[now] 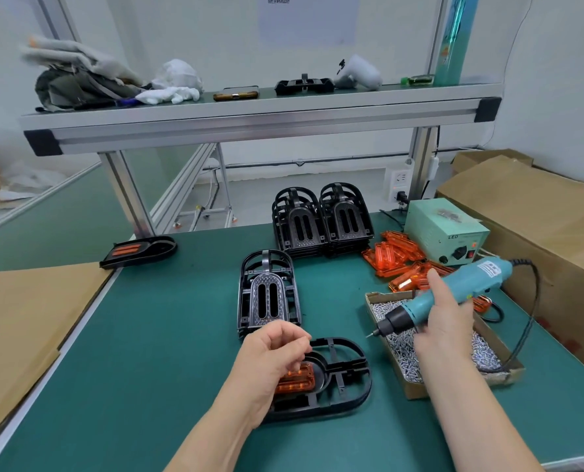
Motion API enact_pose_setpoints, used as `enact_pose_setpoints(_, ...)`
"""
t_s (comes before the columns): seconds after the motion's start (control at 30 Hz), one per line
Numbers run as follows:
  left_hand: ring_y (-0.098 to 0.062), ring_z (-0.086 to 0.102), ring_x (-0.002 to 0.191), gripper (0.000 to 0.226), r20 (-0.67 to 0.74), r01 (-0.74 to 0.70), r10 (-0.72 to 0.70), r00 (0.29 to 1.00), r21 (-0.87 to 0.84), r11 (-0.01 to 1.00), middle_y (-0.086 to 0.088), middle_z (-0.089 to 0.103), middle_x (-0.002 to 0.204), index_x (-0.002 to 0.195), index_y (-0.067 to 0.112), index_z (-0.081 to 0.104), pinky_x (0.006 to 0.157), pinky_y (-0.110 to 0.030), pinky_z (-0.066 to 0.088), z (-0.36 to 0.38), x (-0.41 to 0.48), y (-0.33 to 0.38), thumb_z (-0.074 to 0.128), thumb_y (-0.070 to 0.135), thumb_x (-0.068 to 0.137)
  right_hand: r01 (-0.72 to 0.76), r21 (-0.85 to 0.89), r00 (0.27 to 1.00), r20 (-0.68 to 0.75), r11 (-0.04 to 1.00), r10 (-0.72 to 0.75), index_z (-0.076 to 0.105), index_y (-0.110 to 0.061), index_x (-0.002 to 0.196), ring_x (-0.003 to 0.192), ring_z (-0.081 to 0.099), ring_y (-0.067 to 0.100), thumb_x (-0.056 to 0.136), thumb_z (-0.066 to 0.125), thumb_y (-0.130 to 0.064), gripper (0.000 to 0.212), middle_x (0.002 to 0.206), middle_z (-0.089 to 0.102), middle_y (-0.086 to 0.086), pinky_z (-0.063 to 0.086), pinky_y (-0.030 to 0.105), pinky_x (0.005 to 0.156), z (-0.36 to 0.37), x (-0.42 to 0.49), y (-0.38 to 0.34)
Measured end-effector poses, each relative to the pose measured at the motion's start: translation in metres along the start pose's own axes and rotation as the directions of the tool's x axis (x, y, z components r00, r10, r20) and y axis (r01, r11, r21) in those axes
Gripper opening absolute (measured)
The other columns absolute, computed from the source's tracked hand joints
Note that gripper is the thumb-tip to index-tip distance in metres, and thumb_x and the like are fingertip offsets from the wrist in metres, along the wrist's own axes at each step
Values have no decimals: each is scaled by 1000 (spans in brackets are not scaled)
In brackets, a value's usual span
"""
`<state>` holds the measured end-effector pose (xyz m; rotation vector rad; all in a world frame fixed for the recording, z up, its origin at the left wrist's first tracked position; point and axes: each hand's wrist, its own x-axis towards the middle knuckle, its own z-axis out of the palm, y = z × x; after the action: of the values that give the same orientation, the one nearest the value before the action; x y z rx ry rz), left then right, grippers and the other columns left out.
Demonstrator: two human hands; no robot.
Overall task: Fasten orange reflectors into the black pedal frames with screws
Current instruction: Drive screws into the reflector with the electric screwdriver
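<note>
A black pedal frame (345, 379) lies flat on the green mat near me, with an orange reflector (295, 381) seated in its left end. My left hand (270, 356) hovers over that reflector with fingers curled and fingertips pinched together; whether a screw is between them I cannot tell. My right hand (447, 321) grips a teal electric screwdriver (454, 294), its tip pointing down-left over a cardboard tray of silver screws (403, 356). Another black frame (270, 294) lies just beyond. Loose orange reflectors (396, 257) are heaped at the right.
Two stacks of black frames (321, 223) stand at the back. A finished pedal (137, 252) lies at the mat's left edge. A green power box (447, 233) and cardboard boxes (539, 226) crowd the right. A cardboard sheet (21, 321) lies left. An aluminium shelf (249, 114) runs overhead.
</note>
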<state>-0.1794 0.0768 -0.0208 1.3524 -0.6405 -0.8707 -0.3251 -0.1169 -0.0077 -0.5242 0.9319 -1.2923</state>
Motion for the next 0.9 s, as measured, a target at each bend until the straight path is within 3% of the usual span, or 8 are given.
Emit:
enact_pose_setpoints(0.13,-14,53,65,11,6,23,-22,1000,-40,999,-10,68,80,81,10,74,65,-24,49,2,-2,-7,70,0,85,9,127,993,120,992,-24,59,-20,101,55,56,3,86,78,-17,24,67,59,-9,49,18,53,13,-25,-6)
enact_pose_setpoints(0.27,-17,55,71,2,42,27,-24,999,-85,996,-11,68,82,83,12,75,66,-26,48,7,-5,-9,75,13,82,-114,188,970,233,975,69,65,-19,113,65,55,4,84,78,-25,32,75,59,-8,47,18,53,26,-43,-11)
enact_pose_setpoints(0.37,-16,56,71,11,66,32,-27,997,-81,996,-11,68,83,84,12,75,67,-27,47,9,-7,-10,74,21,77,-141,195,954,288,971,81,63,-19,111,67,53,5,83,77,-23,31,82,60,-6,42,21,63,34,-50,-12)
enact_pose_setpoints(0.47,-16,56,70,9,75,24,-18,997,-81,996,-11,68,82,85,10,74,66,-26,47,8,-8,-12,74,17,79,-86,205,967,253,975,33,61,-18,108,66,55,5,85,76,-17,28,90,59,-1,41,27,78,42,-56,-8)
enact_pose_setpoints(0.6,-17,56,71,8,70,17,-11,998,-88,996,-11,68,82,83,11,74,65,-25,48,7,-9,-12,75,15,76,-31,216,976,217,976,-17,59,-23,91,59,56,2,85,76,-16,19,65,58,-12,44,20,63,47,-59,-3)
enact_pose_setpoints(0.77,-17,55,73,9,64,19,-13,998,-92,996,-10,69,83,81,14,74,66,-26,49,7,-8,-11,77,16,73,14,202,979,198,979,-54,59,-24,89,55,58,-1,85,77,-17,21,59,60,-16,48,14,50,49,-63,1)
enact_pose_setpoints(0.9,-17,55,73,9,52,19,-15,999,-79,997,-9,68,82,80,16,74,66,-25,49,7,-8,-11,78,18,71,44,199,978,193,979,-83,59,-23,90,55,59,-2,86,77,-16,20,58,59,-17,48,12,50,49,-67,2)
